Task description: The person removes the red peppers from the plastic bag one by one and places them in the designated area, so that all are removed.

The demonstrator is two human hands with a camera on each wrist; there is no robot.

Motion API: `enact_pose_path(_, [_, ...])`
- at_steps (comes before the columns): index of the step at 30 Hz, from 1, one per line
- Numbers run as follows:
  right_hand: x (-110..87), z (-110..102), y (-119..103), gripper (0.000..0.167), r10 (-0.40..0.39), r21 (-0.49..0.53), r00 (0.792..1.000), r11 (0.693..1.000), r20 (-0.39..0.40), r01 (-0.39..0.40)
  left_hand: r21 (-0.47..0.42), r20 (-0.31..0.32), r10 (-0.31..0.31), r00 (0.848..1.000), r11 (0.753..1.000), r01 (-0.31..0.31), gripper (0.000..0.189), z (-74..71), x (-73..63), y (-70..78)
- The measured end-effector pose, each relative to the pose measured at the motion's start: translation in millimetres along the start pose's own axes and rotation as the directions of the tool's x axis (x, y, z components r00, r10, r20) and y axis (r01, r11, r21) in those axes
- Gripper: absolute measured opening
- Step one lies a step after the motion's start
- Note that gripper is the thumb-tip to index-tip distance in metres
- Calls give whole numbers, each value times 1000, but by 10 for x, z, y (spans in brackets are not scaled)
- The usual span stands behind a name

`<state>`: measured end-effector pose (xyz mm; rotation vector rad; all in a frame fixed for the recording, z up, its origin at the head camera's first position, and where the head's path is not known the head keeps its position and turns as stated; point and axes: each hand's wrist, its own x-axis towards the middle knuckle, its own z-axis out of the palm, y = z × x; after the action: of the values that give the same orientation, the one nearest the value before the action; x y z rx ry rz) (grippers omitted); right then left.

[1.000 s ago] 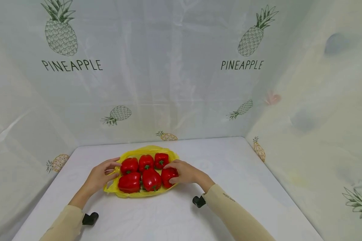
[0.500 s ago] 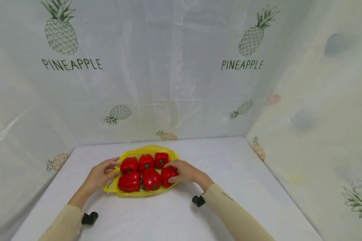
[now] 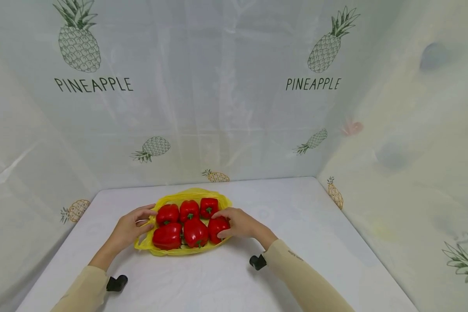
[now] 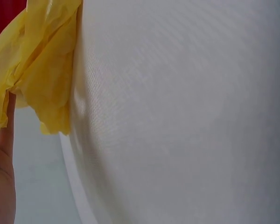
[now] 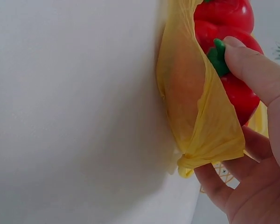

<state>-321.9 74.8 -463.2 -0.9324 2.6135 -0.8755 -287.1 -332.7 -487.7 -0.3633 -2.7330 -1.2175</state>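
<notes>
A yellow plastic bag [image 3: 196, 192] lies spread on the table with several red bell peppers [image 3: 167, 236] in two rows on it. My right hand [image 3: 239, 223] holds the front right bell pepper [image 3: 215, 226]. In the right wrist view the thumb presses this bell pepper [image 5: 242, 99] beside its green stem [image 5: 218, 58], and the other fingers reach round behind the bag. At the bag's left end, my left hand [image 3: 126, 229] rests its loosely bent fingers against the plastic. The left wrist view shows a finger passing behind the yellow plastic [image 4: 49, 70].
The white table [image 3: 195, 286] extends in front of the bag and to both sides. A pale curtain [image 3: 226, 108] printed with pineapples surrounds it at the back and sides. A small black camera mount [image 3: 117, 283] sits at the left wrist, another camera mount [image 3: 258, 261] at the right.
</notes>
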Motion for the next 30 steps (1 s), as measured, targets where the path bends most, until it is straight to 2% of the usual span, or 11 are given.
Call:
enact_pose_path(8, [-53, -60, -53, 51, -44, -59, 999, 997, -20, 43, 4, -7, 9, 1000, 1000, -9, 37, 15, -5, -9])
enact_pose_path(18, [-168, -333, -144, 52, -83, 24, 995, 996, -57, 84, 3, -1, -13, 1000, 1000, 13, 38, -2, 11, 42])
enact_pose_path(30, [-325, -598, 28, 52, -88, 57, 988, 994, -125, 96, 7, 2, 2, 1000, 1000, -2, 39, 0, 15, 24])
